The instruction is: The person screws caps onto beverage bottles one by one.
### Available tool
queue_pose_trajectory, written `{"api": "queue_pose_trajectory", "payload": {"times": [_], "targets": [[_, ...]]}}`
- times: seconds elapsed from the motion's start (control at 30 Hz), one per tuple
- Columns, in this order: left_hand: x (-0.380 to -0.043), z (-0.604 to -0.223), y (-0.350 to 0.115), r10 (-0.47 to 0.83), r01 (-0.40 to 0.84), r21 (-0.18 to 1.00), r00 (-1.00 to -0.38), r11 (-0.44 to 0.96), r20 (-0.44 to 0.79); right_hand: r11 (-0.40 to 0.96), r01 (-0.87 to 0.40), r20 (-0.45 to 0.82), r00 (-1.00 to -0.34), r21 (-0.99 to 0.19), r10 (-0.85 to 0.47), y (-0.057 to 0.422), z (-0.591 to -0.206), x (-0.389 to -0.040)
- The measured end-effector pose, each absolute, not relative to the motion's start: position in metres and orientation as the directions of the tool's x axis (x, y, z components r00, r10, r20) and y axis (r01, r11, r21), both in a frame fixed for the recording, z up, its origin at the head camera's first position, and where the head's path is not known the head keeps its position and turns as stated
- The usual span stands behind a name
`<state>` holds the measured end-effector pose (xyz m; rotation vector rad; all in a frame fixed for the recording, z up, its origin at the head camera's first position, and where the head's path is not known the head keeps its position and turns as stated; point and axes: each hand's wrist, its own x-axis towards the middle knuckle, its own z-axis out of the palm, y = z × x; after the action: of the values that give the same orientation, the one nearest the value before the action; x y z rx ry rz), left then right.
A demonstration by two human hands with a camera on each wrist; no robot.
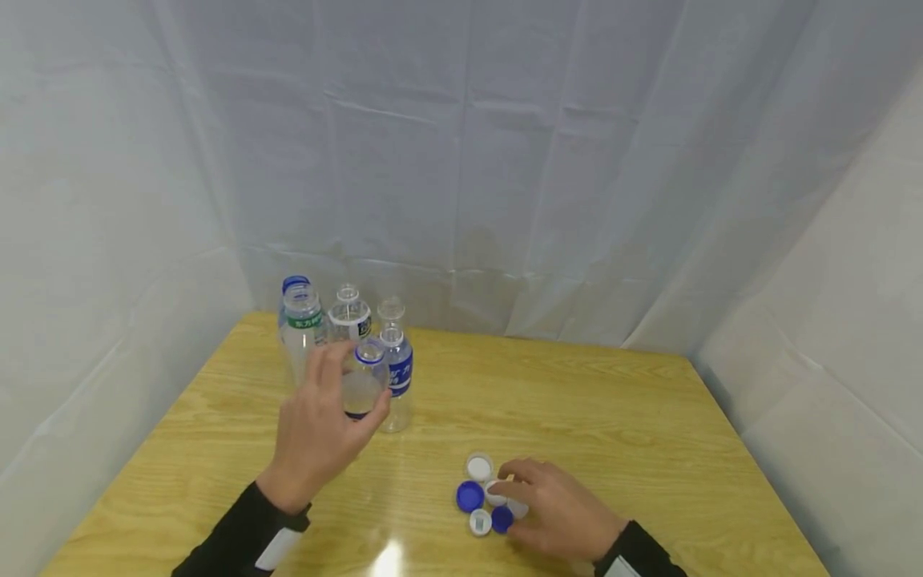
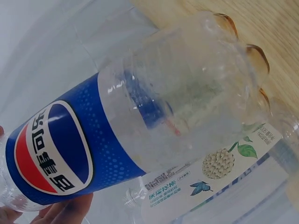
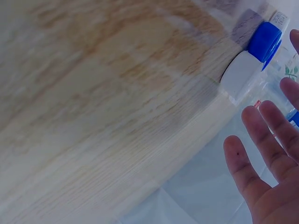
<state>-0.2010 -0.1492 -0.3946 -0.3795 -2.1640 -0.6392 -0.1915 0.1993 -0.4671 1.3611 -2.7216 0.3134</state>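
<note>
My left hand grips a clear plastic bottle around its side, between the thumb and fingers. Its neck, with a blue ring, has no cap on it. In the left wrist view this bottle carries a blue, red and white label. Whether its base touches the table cannot be made out. My right hand hovers at a cluster of bottle caps, fingers spread and slightly bent. Among them are a blue cap, a darker blue cap and a white cap. The right wrist view shows the right fingertips apart, gripping nothing.
Several uncapped clear bottles stand behind the left hand, including a green-labelled bottle and a blue-labelled bottle. The wooden table ends at a pale hanging sheet at the back and sides.
</note>
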Motion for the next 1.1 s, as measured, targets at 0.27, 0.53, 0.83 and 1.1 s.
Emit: {"api": "queue_pose_trajectory", "payload": {"times": [0.27,0.53,0.83,1.1], "targets": [[-0.202,-0.399,-0.146,0.111,0.532,0.267,-0.575,0.803,0.811,0.565,-0.812,0.163,-0.583,-0.145,-0.796,0.197,-0.47,-0.191],[-0.199,-0.399,-0.144,0.156,0.582,0.273,-0.581,0.767,0.799,0.547,-0.824,0.152,-0.565,-0.146,-0.811,0.194,-0.474,-0.189],[-0.196,-0.4,-0.142,0.182,0.592,0.242,-0.565,0.768,0.805,0.574,-0.805,0.121,-0.592,-0.152,-0.797,0.189,-0.476,-0.19],[-0.191,-0.401,-0.139,0.194,0.599,0.243,-0.571,0.763,0.798,0.578,-0.807,0.139,-0.59,-0.12,-0.795,0.189,-0.479,-0.191]]}}
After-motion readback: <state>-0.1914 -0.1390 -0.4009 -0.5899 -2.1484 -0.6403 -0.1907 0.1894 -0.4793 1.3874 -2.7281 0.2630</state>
